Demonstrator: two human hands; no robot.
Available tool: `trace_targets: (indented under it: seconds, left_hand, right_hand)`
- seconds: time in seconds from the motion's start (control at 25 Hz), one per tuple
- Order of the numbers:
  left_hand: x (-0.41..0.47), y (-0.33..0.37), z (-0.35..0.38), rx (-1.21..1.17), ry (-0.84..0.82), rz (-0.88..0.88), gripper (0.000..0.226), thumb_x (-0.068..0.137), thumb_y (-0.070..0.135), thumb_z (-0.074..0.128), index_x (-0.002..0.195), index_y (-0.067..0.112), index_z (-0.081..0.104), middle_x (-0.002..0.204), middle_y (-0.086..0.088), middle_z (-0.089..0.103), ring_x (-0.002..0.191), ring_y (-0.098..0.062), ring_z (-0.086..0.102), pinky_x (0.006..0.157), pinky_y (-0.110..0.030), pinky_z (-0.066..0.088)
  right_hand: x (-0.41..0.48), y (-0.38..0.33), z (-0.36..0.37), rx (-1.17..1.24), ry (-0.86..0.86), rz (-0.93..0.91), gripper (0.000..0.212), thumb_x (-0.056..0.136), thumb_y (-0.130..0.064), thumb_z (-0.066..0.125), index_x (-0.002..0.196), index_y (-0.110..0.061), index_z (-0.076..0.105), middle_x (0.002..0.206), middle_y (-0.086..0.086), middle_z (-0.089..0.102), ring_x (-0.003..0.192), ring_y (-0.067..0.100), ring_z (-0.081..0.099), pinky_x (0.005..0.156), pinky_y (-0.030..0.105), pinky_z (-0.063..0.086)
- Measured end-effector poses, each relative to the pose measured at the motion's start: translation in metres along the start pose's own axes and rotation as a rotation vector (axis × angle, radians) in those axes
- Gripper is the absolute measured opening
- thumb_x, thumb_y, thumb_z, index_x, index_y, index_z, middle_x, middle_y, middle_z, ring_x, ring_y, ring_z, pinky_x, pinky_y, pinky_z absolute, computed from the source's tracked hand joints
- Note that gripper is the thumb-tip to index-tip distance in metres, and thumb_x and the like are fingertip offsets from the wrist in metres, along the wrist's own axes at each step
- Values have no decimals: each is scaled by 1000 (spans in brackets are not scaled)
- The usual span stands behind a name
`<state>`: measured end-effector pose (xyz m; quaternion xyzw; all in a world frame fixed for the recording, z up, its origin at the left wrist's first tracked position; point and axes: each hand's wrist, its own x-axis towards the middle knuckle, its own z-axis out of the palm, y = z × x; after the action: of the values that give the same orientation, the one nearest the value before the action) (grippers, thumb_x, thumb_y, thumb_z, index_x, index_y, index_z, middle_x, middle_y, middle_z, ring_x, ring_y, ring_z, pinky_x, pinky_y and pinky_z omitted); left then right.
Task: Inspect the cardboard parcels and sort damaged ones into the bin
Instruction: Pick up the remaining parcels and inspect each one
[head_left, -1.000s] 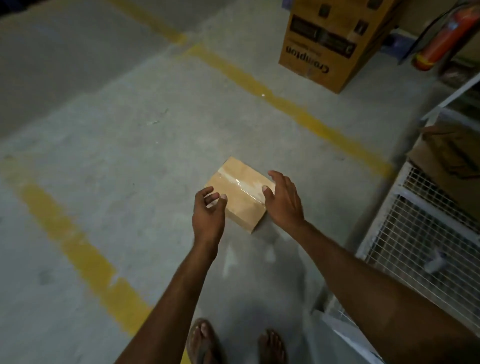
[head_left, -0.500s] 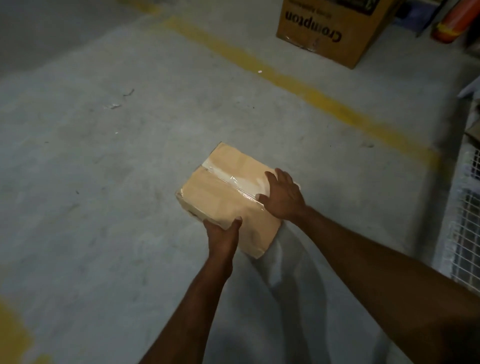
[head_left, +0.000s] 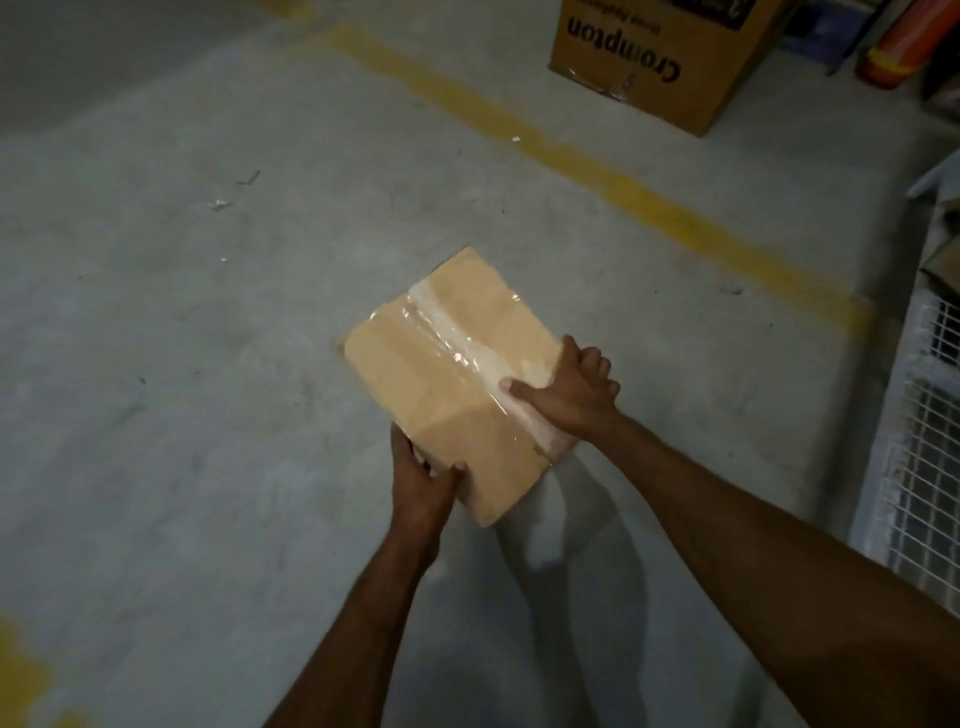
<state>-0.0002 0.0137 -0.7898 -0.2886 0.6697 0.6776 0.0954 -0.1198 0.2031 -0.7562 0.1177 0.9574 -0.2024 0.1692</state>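
Both hands grip the parcel above the floor: left hand at its near edge, right hand on the taped side. Long axis runs forward-left; the bin lies right, nearer the right hand.

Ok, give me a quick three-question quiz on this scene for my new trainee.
1. True or false: the left hand and the right hand both grip the parcel.
2. What runs across the parcel's top face? A clear tape, B string, C a red label.
3. Fill in: the big box beyond the yellow line reads ____.
Key: 1 true; 2 A; 3 Crompton.
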Motion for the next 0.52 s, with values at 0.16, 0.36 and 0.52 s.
trace_targets:
  seconds: [0.16,0.36,0.52]
  left_hand:
    - [-63,115,-18,-94,109,13,84,88,46,83,145,21,26,143,3,50,125,-16,56,96,-32,50]
    - [-177,282,-54,-36,356,88,68,90,60,72,131,19,36,132,-3,61,113,-23,63,94,-37,53]
    - [-290,391,-72,55,359,201,65,89,56,76,126,21,37,127,1,60,108,-19,63,90,-35,52]
  right_hand:
    - [-84,-44,-61,321,382,3,82,86,-71,65,127,-3,43,132,16,44,127,39,44,102,49,41]
    - [-208,-117,-197,523,374,47,66,83,-59,77,116,-15,41,117,10,63,107,36,64,79,38,50]
    - [-311,-162,-315,486,511,32,73,85,-56,73,139,-15,45,132,12,56,123,36,54,101,48,45]
